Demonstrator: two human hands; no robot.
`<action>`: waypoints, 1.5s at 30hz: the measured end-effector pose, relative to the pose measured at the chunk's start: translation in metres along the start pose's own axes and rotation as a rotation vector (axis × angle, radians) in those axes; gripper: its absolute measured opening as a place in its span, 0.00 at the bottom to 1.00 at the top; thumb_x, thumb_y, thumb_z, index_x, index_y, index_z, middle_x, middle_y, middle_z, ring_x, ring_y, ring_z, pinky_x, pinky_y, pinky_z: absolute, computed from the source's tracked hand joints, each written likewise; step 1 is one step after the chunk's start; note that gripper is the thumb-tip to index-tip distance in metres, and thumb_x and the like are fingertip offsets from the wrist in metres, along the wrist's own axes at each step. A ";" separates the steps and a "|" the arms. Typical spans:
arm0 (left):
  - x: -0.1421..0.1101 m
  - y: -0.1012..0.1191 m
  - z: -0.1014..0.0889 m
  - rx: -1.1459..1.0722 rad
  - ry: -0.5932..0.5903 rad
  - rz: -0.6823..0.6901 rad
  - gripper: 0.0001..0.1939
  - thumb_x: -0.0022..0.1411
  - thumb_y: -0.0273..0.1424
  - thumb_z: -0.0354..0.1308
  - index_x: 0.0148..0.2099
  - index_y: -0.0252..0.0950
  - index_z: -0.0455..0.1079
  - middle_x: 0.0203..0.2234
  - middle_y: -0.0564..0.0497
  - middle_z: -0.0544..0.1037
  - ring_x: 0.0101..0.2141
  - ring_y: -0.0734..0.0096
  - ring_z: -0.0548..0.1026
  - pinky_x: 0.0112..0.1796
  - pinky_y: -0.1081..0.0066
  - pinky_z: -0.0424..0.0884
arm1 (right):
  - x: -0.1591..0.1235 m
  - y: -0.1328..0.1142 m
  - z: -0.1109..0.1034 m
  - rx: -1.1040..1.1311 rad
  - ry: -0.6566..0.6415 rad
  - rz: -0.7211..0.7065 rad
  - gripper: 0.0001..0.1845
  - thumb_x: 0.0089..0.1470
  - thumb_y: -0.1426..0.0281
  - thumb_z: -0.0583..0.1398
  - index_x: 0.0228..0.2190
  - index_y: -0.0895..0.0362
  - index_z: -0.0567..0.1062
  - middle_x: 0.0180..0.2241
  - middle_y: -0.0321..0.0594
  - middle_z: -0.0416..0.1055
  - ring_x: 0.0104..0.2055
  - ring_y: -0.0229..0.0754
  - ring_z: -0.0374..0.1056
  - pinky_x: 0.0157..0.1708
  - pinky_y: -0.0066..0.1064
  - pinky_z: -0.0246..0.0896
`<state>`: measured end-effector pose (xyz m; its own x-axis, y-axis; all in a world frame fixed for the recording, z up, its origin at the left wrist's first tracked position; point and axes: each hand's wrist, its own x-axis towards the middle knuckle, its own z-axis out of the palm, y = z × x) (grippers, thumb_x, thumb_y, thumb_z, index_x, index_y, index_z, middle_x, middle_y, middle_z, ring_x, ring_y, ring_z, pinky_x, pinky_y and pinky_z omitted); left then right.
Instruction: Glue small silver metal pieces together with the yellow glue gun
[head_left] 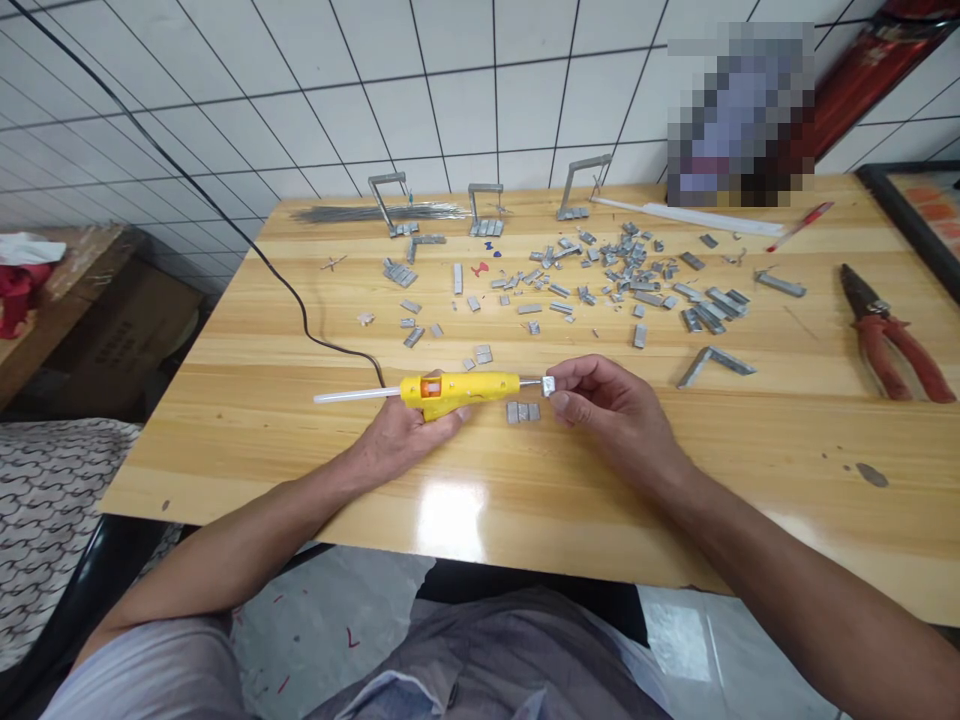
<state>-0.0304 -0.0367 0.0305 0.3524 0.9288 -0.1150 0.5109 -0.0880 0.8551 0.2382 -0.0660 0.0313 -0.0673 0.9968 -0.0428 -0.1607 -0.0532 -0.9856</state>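
My left hand [397, 435] is wrapped round the grip of a yellow hot glue gun [480, 386], held level with its nozzle pointing right. A white glue stick [356, 396] juts out of its back end. Between thumb and fingers, my right hand [611, 405] pinches a small grey metal-looking piece [548, 386] right at the nozzle tip; whether they touch I cannot tell. Just below the nozzle, a short row of joined grey pieces [523, 412] lies on the wooden table [315, 330].
Many loose grey pieces [630, 255] are scattered across the table's back. Small angled frames [487, 205] stand by the wall, near thin wires [345, 213]. Red-handled pliers [885, 340] lie at right. The gun's black cable [300, 300] trails up left.
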 end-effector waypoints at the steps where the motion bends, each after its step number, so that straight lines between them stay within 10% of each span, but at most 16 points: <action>1: 0.000 0.000 0.000 -0.002 0.002 0.003 0.16 0.64 0.44 0.61 0.44 0.37 0.76 0.31 0.51 0.80 0.30 0.67 0.76 0.30 0.70 0.74 | 0.000 0.000 0.000 0.000 0.000 0.003 0.15 0.52 0.57 0.76 0.37 0.50 0.82 0.31 0.34 0.76 0.29 0.36 0.67 0.32 0.33 0.68; 45: 0.000 0.012 -0.001 -0.008 -0.037 -0.061 0.15 0.59 0.44 0.58 0.37 0.37 0.70 0.23 0.57 0.68 0.23 0.75 0.65 0.25 0.74 0.63 | 0.001 0.002 -0.002 -0.003 -0.001 -0.005 0.12 0.53 0.62 0.74 0.38 0.52 0.82 0.30 0.33 0.75 0.28 0.34 0.67 0.31 0.30 0.68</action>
<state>-0.0250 -0.0378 0.0411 0.3502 0.9182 -0.1854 0.5260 -0.0290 0.8500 0.2396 -0.0647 0.0288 -0.0673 0.9970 -0.0380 -0.1583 -0.0483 -0.9862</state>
